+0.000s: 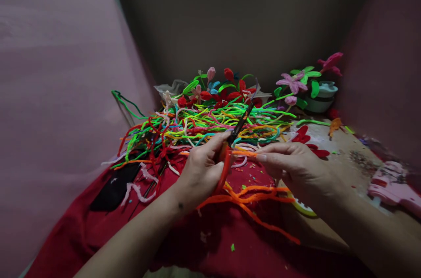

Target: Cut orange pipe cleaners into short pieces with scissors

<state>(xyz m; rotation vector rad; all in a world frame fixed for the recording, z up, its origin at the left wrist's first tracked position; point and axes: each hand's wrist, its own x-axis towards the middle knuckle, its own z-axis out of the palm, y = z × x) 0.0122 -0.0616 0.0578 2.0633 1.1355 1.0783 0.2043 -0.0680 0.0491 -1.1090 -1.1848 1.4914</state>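
Observation:
My left hand (pixel 205 164) is closed round the orange handle of a pair of scissors (pixel 242 123), whose dark blades point up and away to the right. The fingertips of my right hand (pixel 292 159) pinch an orange pipe cleaner (pixel 244 153). That strand runs across to the scissors' handle at my left hand; whether the left fingers grip it too is hidden. Below both hands, several crossed orange pipe cleaners (pixel 253 197) lie over a red cloth (pixel 197 243). Just beyond the hands spreads a heap of pipe cleaners (pixel 210 124) in many colours.
Pipe cleaner flowers (pixel 228 75) stand behind the heap, with a pale flowerpot (pixel 320 101) at the back right. A pink glue gun (pixel 393 186) lies at the right. Partly behind my right hand is a round yellow-rimmed object (pixel 304 208). Pink panels (pixel 66 94) flank both sides.

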